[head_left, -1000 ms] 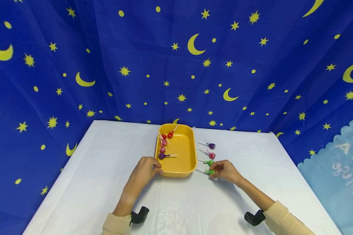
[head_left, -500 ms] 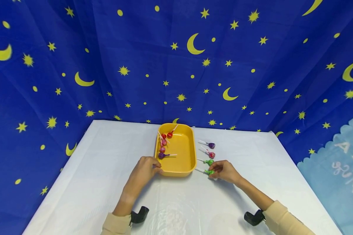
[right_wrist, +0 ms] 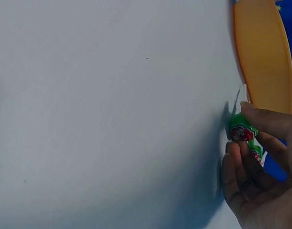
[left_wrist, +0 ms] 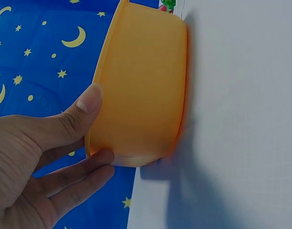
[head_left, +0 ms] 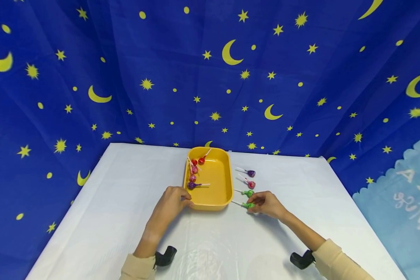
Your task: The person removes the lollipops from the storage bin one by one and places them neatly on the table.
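A yellow tray (head_left: 215, 190) lies on the white table, holding several wrapped lollipops along its left side, among them a purple lollipop (head_left: 191, 185) and a red lollipop (head_left: 201, 160). My left hand (head_left: 170, 204) grips the tray's near left corner. In the left wrist view the thumb rests at the rim and fingers touch the tray's wall (left_wrist: 141, 90). Right of the tray, my right hand (head_left: 268, 205) pinches the head of the nearest green lollipop (right_wrist: 242, 129), whose stick points toward the tray.
Beyond the held one, a second green lollipop (head_left: 247, 193), a pink lollipop (head_left: 251, 185) and a dark purple lollipop (head_left: 251, 173) lie in a column. A blue curtain (head_left: 182, 77) with moons and stars hangs behind the table (head_left: 143, 163).
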Available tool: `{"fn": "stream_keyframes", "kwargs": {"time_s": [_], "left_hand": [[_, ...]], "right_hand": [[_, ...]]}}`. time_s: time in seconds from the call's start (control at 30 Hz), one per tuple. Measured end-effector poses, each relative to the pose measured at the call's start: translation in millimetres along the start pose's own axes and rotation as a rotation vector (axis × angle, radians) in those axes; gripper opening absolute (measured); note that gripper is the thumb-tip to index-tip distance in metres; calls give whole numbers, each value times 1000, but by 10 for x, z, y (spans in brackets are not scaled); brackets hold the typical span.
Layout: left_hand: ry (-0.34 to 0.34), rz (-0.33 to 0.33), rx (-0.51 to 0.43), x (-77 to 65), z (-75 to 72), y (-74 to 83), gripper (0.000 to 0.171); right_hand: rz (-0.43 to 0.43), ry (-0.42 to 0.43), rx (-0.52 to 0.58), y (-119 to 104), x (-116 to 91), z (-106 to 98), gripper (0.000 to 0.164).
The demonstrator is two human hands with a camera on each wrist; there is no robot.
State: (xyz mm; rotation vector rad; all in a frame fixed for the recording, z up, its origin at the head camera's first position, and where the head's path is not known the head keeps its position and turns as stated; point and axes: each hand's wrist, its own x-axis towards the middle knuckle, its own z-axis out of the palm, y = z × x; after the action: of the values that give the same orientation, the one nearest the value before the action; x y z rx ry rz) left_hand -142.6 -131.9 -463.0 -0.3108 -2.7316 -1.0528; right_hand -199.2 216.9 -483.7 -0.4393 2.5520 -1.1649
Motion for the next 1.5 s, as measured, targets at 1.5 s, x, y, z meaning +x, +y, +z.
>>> {"fn": "stream_keyframes", "kwargs": {"time_s": [1.5], "left_hand": [[-11,5,1,0,-8,-2,12]], "right_hand": [[-66,43,-110,-215,206,-386,30]]}}
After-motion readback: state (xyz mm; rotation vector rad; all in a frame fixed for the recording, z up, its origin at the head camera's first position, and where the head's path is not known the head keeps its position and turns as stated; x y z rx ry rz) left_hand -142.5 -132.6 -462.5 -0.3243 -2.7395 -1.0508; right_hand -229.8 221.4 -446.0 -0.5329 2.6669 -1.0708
